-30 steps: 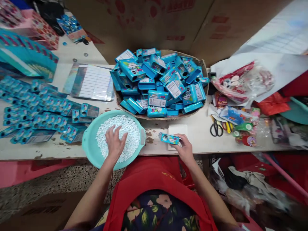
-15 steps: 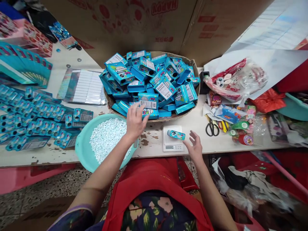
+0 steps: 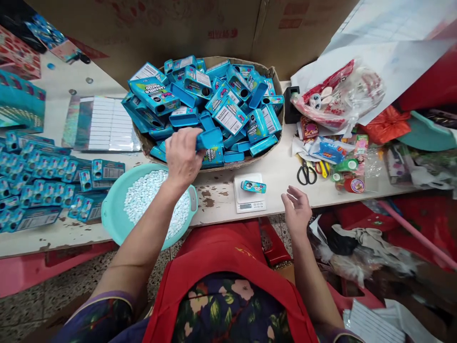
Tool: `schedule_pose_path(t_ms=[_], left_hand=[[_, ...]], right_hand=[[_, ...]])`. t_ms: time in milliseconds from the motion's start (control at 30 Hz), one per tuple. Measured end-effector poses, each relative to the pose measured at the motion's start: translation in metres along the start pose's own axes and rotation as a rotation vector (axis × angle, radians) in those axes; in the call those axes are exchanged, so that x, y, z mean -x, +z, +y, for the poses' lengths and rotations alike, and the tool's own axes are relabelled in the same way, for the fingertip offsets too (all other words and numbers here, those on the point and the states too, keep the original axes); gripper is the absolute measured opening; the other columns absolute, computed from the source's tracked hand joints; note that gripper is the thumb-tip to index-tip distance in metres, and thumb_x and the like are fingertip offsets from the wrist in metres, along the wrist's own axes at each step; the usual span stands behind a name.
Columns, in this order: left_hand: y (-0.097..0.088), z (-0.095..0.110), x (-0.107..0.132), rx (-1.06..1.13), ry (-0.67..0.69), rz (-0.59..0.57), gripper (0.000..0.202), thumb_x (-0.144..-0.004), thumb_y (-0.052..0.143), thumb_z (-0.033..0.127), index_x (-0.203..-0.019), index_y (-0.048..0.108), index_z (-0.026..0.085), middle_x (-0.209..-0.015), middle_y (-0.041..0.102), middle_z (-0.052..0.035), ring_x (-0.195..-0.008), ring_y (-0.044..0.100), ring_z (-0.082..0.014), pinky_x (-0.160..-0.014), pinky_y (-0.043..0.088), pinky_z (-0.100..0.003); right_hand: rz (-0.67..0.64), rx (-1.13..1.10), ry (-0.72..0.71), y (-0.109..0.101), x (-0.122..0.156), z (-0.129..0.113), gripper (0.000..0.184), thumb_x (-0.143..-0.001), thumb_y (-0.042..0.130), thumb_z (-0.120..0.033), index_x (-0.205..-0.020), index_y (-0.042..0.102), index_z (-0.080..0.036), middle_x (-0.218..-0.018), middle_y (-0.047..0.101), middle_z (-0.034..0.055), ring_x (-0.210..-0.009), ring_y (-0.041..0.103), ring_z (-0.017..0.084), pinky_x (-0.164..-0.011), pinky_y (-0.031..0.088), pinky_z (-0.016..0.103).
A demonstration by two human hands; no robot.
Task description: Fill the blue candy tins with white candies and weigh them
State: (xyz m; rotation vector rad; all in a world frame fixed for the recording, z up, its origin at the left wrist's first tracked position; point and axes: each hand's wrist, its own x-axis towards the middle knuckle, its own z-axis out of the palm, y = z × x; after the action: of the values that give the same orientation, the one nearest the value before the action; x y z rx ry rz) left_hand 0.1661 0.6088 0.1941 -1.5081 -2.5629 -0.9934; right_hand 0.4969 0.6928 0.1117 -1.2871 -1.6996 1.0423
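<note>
One blue box (image 3: 209,138), left of the scale (image 3: 250,199), is being gripped by left hand (image 3: 183,155); light pressure should prevent dents. Empty right hand (image 3: 297,208) is hovering scale-right.

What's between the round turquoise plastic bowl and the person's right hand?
In the head view, a flat white digital scale bearing a small rectangular blue box, on the worn white tabletop.

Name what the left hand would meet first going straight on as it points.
Probably the blue boxes heaped in the cardboard tray beyond the left hand, though its height above them is unclear.
</note>
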Motion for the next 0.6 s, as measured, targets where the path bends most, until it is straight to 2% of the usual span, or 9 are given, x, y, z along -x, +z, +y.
schedule_pose_path(t_ms=[67, 133, 167, 233, 267, 333, 400, 467, 600], left_hand=[[-0.008, 0.017, 0.015, 0.245, -0.106, 0.138, 0.065, -0.077, 0.065, 0.043, -0.133, 0.036, 0.024, -0.133, 0.043, -0.0107, -0.124, 0.041, -0.0265, -0.105, 0.033, -0.042], [-0.006, 0.036, 0.033, 0.553, -0.253, 0.138, 0.08, -0.073, 0.069, 0.046, -0.137, 0.026, 0.026, -0.132, 0.044, -0.0094, -0.118, 0.048, -0.0233, -0.1, 0.04, -0.037], [-0.002, 0.046, 0.043, 0.716, -0.348, 0.066, 0.082, -0.071, 0.07, 0.047, -0.137, 0.026, 0.026, -0.128, 0.047, -0.0089, -0.112, 0.052, -0.0218, -0.095, 0.044, -0.035], [0.013, 0.065, 0.063, 1.004, -0.58, -0.193, 0.078, -0.07, 0.071, 0.047, -0.133, 0.032, 0.025, -0.115, 0.055, -0.0076, -0.097, 0.059, -0.0194, -0.083, 0.049, -0.031], [0.022, 0.074, 0.072, 1.116, -0.682, -0.348, 0.073, -0.07, 0.07, 0.047, -0.13, 0.036, 0.024, -0.109, 0.057, -0.0068, -0.091, 0.06, -0.0184, -0.077, 0.05, -0.03], [0.039, 0.089, 0.088, 1.265, -0.787, -0.627, 0.063, -0.072, 0.068, 0.047, -0.124, 0.044, 0.021, -0.103, 0.06, -0.0061, -0.084, 0.06, -0.0165, -0.071, 0.05, -0.027], [0.052, 0.096, 0.095, 1.309, -0.76, -0.796, 0.055, -0.077, 0.062, 0.049, -0.122, 0.049, 0.02, -0.102, 0.06, -0.0065, -0.081, 0.059, -0.0146, -0.068, 0.048, -0.024], [0.06, 0.092, 0.093, 1.244, -0.689, -0.837, 0.054, -0.081, 0.054, 0.053, -0.123, 0.051, 0.019, -0.1, 0.06, -0.0073, -0.077, 0.058, -0.0139, -0.063, 0.046, -0.024], [0.067, 0.065, 0.076, 0.875, -0.531, -0.595, 0.051, -0.082, 0.051, 0.051, -0.124, 0.051, 0.02, -0.102, 0.06, -0.0063, -0.08, 0.057, -0.0143, -0.067, 0.047, -0.025]], right_hand=[[-0.012, 0.063, -0.149, 0.005, 0.005, -0.011, 0.038, -0.083, 0.062, -0.028, -0.119, 0.053, -0.019, -0.114, 0.056, 0.0096, -0.103, 0.058, 0.02, -0.09, 0.053, 0.042], [-0.029, 0.147, -0.349, 0.012, 0.012, -0.023, 0.052, -0.081, 0.065, -0.025, -0.129, 0.045, -0.023, -0.12, 0.052, 0.0111, -0.111, 0.054, 0.022, -0.087, 0.054, 0.043], [-0.039, 0.191, -0.47, 0.015, 0.015, -0.028, 0.063, -0.078, 0.069, -0.025, -0.134, 0.039, -0.026, -0.126, 0.048, 0.0119, -0.116, 0.051, 0.025, -0.088, 0.054, 0.044], [-0.059, 0.264, -0.715, 0.019, 0.023, -0.037, 0.078, -0.072, 0.075, -0.023, -0.137, 0.033, -0.032, -0.137, 0.039, 0.0111, -0.126, 0.042, 0.029, -0.092, 0.051, 0.048], [-0.082, 0.293, -0.813, 0.019, 0.027, -0.04, 0.076, -0.071, 0.076, -0.023, -0.134, 0.036, -0.034, -0.14, 0.035, 0.0092, -0.13, 0.038, 0.031, -0.095, 0.049, 0.05], [-0.189, 0.326, -0.923, 0.017, 0.032, -0.041, 0.056, -0.076, 0.069, -0.021, -0.125, 0.046, -0.034, -0.139, 0.04, 0.0052, -0.132, 0.036, 0.03, -0.1, 0.044, 0.052], [-0.316, 0.325, -0.917, 0.01, 0.035, -0.038, 0.036, -0.084, 0.057, -0.021, -0.119, 0.053, -0.031, -0.128, 0.052, 0.0044, -0.128, 0.042, 0.027, -0.102, 0.04, 0.053], [-0.332, 0.27, -0.822, 0.001, 0.035, -0.032, 0.033, -0.086, 0.053, -0.023, -0.118, 0.053, -0.029, -0.119, 0.059, 0.0049, -0.121, 0.05, 0.025, -0.102, 0.038, 0.055], [0.044, 0.113, -0.391, -0.017, 0.03, -0.014, 0.042, -0.074, 0.071, -0.026, -0.113, 0.056, -0.022, -0.112, 0.061, 0.0077, -0.108, 0.058, 0.025, -0.096, 0.045, 0.048]])
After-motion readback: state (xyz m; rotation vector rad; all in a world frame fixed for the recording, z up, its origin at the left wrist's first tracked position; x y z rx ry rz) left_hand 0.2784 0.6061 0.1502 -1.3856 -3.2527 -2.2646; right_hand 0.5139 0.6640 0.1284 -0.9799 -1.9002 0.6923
